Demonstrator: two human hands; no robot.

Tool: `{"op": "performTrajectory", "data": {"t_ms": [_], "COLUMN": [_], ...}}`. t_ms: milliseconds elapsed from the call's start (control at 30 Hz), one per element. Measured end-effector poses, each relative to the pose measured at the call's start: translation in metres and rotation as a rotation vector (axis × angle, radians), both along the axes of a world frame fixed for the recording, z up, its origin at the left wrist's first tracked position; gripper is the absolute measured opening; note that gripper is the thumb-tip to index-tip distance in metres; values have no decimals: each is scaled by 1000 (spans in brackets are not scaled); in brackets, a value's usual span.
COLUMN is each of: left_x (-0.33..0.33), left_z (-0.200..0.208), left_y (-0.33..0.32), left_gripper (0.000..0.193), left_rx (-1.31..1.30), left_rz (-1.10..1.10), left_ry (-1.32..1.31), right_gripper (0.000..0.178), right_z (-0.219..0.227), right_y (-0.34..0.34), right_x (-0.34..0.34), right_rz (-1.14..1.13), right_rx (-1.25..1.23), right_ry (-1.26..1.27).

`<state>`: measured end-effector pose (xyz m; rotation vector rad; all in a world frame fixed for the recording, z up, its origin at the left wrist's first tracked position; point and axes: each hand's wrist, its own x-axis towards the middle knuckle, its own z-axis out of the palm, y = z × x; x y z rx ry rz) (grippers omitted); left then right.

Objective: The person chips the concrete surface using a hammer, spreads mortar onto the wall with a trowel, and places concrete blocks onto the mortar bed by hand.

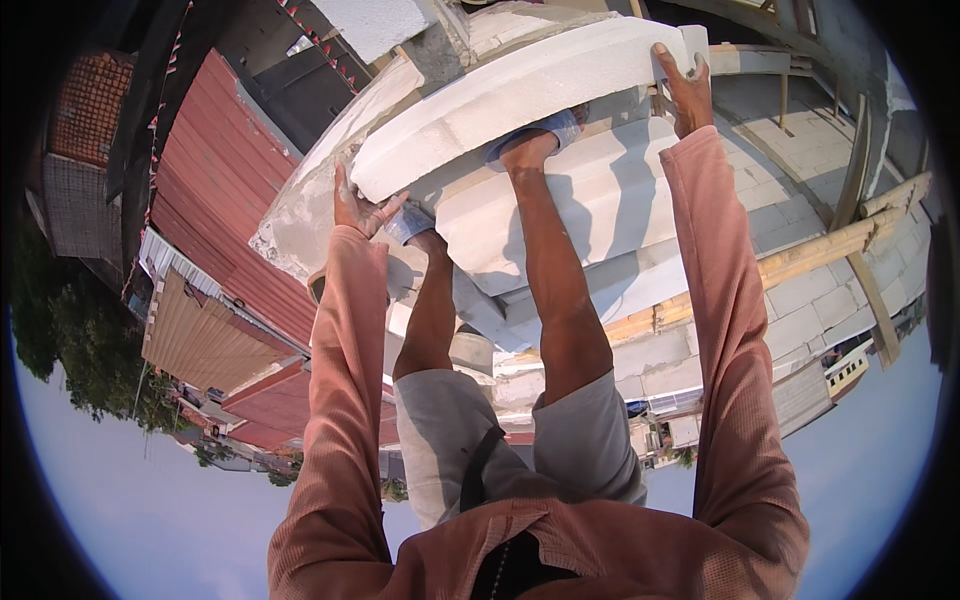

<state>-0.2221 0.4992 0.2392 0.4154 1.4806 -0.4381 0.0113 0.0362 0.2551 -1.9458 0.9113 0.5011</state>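
Note:
A long white moulding (530, 95) with a stepped edge lies crosswise in front of me, between my two hands. My left hand (362, 208) grips its left end, thumb spread along the lower edge and fingers up at the end face. At the other end my right hand (688, 92) is closed around the corner, fingers on the top. My feet, in grey-blue footwear (545, 130), stand just below the piece and are partly covered by it. Another white stepped piece (590, 205) lies beneath my legs, with shadows across it.
Rough grey masonry (310, 215) borders the left end. Pale block walls (820, 150) and a bamboo pole (820, 255) lie to the right, with wooden props nearby. Far below on the left are red metal roofs (225, 190). A white block (375, 22) sits at the top.

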Motion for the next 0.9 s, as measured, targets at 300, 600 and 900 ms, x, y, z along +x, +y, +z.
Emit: {"op": "performTrajectory", "data": {"t_ms": [300,600,900], "left_x": [-17,-26,-44], "left_z": [8,-16,-6], "left_y": [6,13,-21], "left_gripper": [107,80,83], "left_rx": [-36,-70,-41], "left_rz": [86,122,480], "left_ry": [-92,-263,-219], "right_gripper": [147,119,72], "right_z": [16,-16,10], "right_y": [55,66,66], "right_x": [-26,-18,-20], "right_rz": [-148,-139,-12], "right_rx": [336,375,357], "right_ry": [71,51,117]}}
